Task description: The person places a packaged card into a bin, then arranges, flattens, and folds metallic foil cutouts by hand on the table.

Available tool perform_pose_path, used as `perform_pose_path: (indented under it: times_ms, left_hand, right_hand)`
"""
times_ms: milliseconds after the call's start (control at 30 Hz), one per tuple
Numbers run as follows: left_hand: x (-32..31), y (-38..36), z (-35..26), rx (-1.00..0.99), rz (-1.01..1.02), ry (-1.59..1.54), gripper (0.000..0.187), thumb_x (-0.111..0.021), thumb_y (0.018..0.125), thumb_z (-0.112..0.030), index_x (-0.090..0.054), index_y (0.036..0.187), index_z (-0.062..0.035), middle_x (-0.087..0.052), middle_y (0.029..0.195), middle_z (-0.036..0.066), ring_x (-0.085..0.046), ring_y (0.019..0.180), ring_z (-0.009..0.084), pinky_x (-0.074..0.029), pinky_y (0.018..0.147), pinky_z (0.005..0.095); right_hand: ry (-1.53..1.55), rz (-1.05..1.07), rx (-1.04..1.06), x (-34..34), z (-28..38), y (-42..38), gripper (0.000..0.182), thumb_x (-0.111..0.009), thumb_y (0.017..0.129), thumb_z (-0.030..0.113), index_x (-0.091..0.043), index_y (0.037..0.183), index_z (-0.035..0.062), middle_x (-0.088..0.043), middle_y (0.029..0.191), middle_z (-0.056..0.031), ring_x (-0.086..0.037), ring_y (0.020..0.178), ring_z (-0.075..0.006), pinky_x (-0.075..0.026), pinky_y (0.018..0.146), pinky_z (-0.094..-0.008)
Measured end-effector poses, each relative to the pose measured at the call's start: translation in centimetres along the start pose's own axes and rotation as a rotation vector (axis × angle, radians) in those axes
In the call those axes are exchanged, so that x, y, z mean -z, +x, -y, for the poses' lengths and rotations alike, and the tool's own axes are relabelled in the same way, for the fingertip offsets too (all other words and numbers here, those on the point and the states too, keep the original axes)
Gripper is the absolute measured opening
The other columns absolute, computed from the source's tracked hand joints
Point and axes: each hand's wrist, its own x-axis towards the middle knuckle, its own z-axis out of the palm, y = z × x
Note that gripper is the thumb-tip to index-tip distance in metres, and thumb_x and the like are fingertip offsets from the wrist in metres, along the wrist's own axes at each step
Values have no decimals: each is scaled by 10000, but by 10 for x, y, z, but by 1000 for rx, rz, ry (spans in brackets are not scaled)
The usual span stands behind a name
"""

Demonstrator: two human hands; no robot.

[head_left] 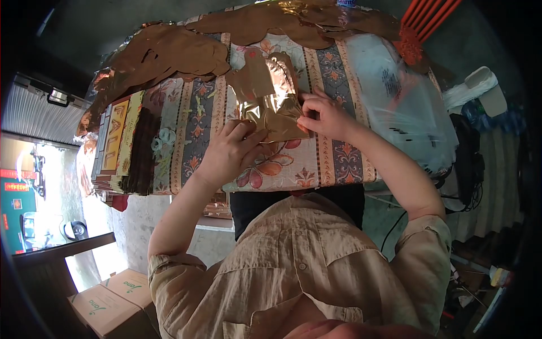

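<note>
A shiny gold foil piece [265, 113], creased and reflective, lies on the patterned tablecloth in front of my body. My left hand [232, 151] is at its lower left edge, fingers curled and pressed together on the foil. At the lower right edge, my right hand [326, 117] pinches the foil between thumb and bent fingers, with another finger stretched toward the far side. The foil's upper part, split into two rounded lobes, lies flat and duller brown-gold. My fingers cover parts of the lower corners.
Stacked gold-brown foil shapes [169, 55] curve along the table's left and far edges. Printed packets [116, 141] are piled at the left. Clear plastic bags [395, 96] cover the right side, near an orange-red slatted chair [426, 25]. Cardboard boxes [113, 299] stand on the lower left.
</note>
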Motion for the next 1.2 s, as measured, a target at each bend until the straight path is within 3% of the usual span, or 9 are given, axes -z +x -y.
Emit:
perform_pose_path:
  times_ms: [233,300,367,533,1200]
  left_hand:
    - [1,0,0,12,25,-15,355,-670,806,-194,-644,1148,-101,-571,1060,72,-542,998,266,-461,866,385]
    - [1,0,0,34,53,-30,370,-665,805,-166,-641,1166,-89,-575,1099,84,-541,1032,277,-451,902,393]
    - [0,0,1,-15,0,13,369,-673,805,-220,-632,1152,-99,-570,1042,68,-544,971,260,-472,840,380]
    - [-1,0,2,-16,-16,-2,403,-670,808,-220,-610,1186,-96,-578,1068,78,-548,981,268,-470,851,389]
    - [5,-6,3,-16,44,-24,395,-650,837,-221,-607,1218,-128,-606,1200,171,-555,1145,331,-458,965,404]
  right_hand:
    - [-23,-27,-7,-1,2,-1,250,-678,821,185,-494,724,46,-581,897,-92,-560,987,-324,-315,1063,-446]
    - [-15,-17,-22,0,5,-1,250,-676,819,181,-489,722,47,-572,877,-90,-564,960,-318,-307,1073,-449]
    - [-7,-7,-39,0,5,-1,250,-674,817,176,-484,719,47,-563,856,-88,-569,933,-312,-298,1082,-452]
    - [-17,-66,27,-3,3,-2,245,-666,814,171,-476,724,45,-550,825,-83,-583,867,-290,-251,1122,-484]
    - [-5,-44,-13,-3,5,-1,243,-649,811,169,-466,720,39,-540,813,-91,-580,885,-290,-241,1137,-480]
